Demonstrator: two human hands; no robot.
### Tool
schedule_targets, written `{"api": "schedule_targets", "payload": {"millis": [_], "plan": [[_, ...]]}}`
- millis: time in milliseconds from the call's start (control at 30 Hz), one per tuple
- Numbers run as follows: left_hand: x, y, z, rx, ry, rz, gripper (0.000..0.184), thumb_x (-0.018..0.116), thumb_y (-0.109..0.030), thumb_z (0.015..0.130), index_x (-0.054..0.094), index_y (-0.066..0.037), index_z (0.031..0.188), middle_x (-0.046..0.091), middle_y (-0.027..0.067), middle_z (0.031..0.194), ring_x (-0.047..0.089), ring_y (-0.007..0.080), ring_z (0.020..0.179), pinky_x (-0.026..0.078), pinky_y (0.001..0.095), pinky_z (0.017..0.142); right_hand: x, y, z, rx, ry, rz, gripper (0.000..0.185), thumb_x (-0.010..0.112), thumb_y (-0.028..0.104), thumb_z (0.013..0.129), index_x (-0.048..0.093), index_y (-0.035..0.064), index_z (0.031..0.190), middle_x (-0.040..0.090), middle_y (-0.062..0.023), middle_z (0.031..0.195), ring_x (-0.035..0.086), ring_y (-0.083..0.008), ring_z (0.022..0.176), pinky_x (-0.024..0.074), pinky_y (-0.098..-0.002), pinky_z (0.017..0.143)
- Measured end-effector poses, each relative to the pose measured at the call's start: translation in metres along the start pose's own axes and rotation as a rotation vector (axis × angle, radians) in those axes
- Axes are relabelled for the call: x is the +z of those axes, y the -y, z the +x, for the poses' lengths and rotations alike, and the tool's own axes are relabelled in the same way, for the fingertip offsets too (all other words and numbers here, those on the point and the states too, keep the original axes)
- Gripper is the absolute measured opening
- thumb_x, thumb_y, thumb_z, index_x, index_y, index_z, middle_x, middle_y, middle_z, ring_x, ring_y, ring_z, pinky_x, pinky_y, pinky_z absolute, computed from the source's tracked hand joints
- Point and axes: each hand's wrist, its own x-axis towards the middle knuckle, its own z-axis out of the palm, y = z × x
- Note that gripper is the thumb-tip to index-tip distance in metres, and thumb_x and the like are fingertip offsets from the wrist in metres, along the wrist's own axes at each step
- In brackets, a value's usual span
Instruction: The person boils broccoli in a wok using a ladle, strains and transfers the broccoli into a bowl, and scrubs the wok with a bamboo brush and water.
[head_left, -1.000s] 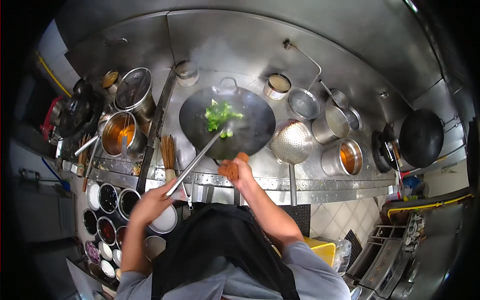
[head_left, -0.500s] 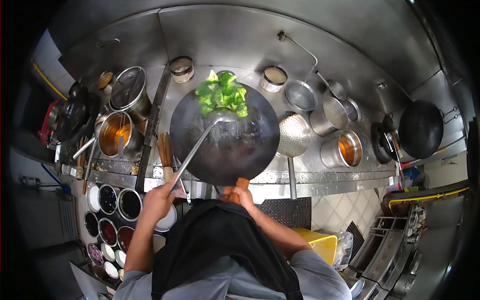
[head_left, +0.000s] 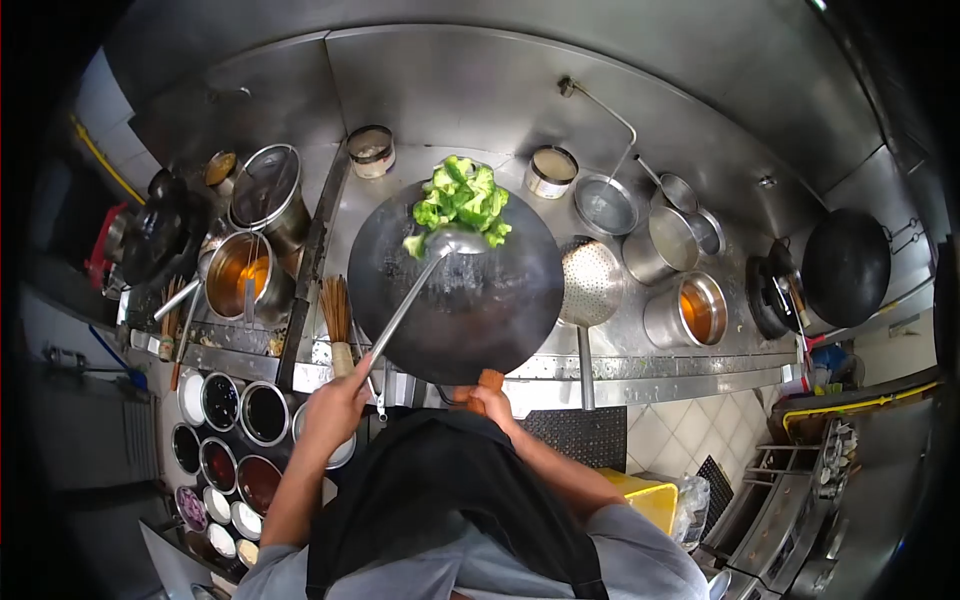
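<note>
A large black wok [head_left: 480, 310] sits on the steel range in front of me. Bright green broccoli florets [head_left: 462, 198] are heaped at its far side. The bowl of a long-handled steel ladle [head_left: 402, 312] rests against the near side of the heap. My left hand [head_left: 337, 408] is closed round the end of the ladle's handle. At the wok's near edge, my right hand [head_left: 493, 404] grips a folded orange-brown cloth [head_left: 490, 381]; the wok handle beneath it is mostly hidden.
Right of the wok lies a perforated strainer [head_left: 590, 285], with several steel pots [head_left: 655, 240] beyond. A bamboo brush [head_left: 336, 315] and a pot of orange liquid [head_left: 240, 272] stand to the left. Several sauce containers [head_left: 264, 412] sit lower left. Another wok [head_left: 845, 268] leans far right.
The broccoli has shifted and bunched up toward the far rim, with the ladle bowl still against it. The whole view has moved slightly. Both hands keep their grips.
</note>
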Motion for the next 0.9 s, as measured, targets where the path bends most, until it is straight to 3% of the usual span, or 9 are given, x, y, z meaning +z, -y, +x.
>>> {"api": "schedule_targets", "payload": {"millis": [67,133,267,300,367,400,567,700,900], "plan": [[-0.068,-0.024,-0.023,-0.144,0.212,-0.058,0.068,0.074,-0.012,0.086,0.051,-0.024,0.148,0.07,0.021,0.089,0.068,0.0418,0.084,0.054,0.0497,0.075,0.053,0.06,0.007,0.199,-0.132,0.122,0.035,0.055,0.017,0.09,0.06,-0.0033,0.118,0.07,-0.0154,0.106,0.072,-0.0329,0.099,0.0605,-0.0418,0.075],[-0.1,-0.033,-0.023,-0.191,0.329,-0.015,0.069,0.073,-0.013,0.087,0.049,-0.024,0.15,0.071,0.0224,0.092,0.068,0.0429,0.088,0.054,0.0502,0.077,0.061,0.075,0.051,0.258,-0.086,0.089,0.031,0.057,0.024,0.091,0.063,0.0004,0.109,0.071,-0.0119,0.1,0.073,-0.0274,0.086,0.0432,-0.0334,0.045],[-0.028,-0.004,0.018,0.028,0.179,0.18,0.066,0.07,-0.015,0.088,0.048,-0.023,0.15,0.07,0.0237,0.09,0.067,0.0443,0.087,0.054,0.0517,0.079,0.052,0.065,0.086,0.212,-0.038,-0.066,0.029,0.055,0.022,0.092,0.063,-0.002,0.106,0.071,-0.0148,0.1,0.073,-0.0276,0.088,0.0517,-0.0354,0.052],[-0.006,0.0,0.03,-0.002,0.154,0.188,0.065,0.07,-0.016,0.088,0.048,-0.022,0.15,0.07,0.024,0.09,0.067,0.0443,0.087,0.054,0.0521,0.079,0.071,0.07,0.055,0.153,-0.149,-0.028,0.029,0.053,0.019,0.093,0.063,-0.0046,0.106,0.07,-0.0169,0.1,0.073,-0.0296,0.088,0.0601,-0.0402,0.067],[0.024,0.005,0.033,-0.012,0.049,0.133,0.064,0.069,-0.016,0.089,0.049,-0.022,0.149,0.07,0.0236,0.092,0.068,0.0438,0.086,0.054,0.0516,0.079,0.042,0.039,0.025,0.172,-0.099,-0.002,0.035,0.053,0.023,0.094,0.064,-0.0029,0.114,0.071,-0.018,0.108,0.071,-0.0283,0.097,0.0598,-0.039,0.073],[0.032,0.005,0.029,-0.016,-0.003,0.104,0.064,0.069,-0.016,0.089,0.049,-0.022,0.149,0.07,0.0234,0.092,0.068,0.0436,0.086,0.054,0.0513,0.078,-0.02,-0.007,0.037,0.115,0.043,-0.208,0.04,0.053,0.022,0.093,0.061,-0.0053,0.122,0.069,-0.0191,0.113,0.069,-0.0313,0.102,0.0591,-0.046,0.089],[-0.034,-0.015,-0.015,-0.045,0.069,0.012,0.068,0.074,-0.013,0.086,0.05,-0.023,0.149,0.072,0.0206,0.092,0.069,0.0417,0.083,0.054,0.0486,0.076,0.014,0.038,0.003,0.225,-0.048,0.033,0.041,0.054,0.021,0.092,0.058,-0.0039,0.124,0.069,-0.017,0.109,0.07,-0.0331,0.102,0.0599,-0.046,0.085],[-0.079,-0.022,-0.017,-0.13,0.223,0.075,0.067,0.075,-0.012,0.086,0.052,-0.022,0.148,0.072,0.021,0.092,0.069,0.0412,0.087,0.054,0.0462,0.079,0.049,0.065,0.082,0.179,-0.121,-0.035,0.034,0.057,0.028,0.09,0.063,-0.0019,0.105,0.07,-0.0135,0.097,0.072,-0.0275,0.079,0.0436,-0.0322,0.044],[-0.036,0.008,0.033,-0.104,0.137,0.165,0.066,0.068,-0.016,0.088,0.048,-0.019,0.151,0.071,0.0242,0.101,0.068,0.0439,0.096,0.052,0.0507,0.088,0.03,0.056,0.139,0.217,-0.083,-0.071,0.034,0.054,0.031,0.092,0.068,0.0044,0.107,0.073,-0.0103,0.098,0.07,-0.0229,0.073,0.0398,-0.0308,0.042]]}}
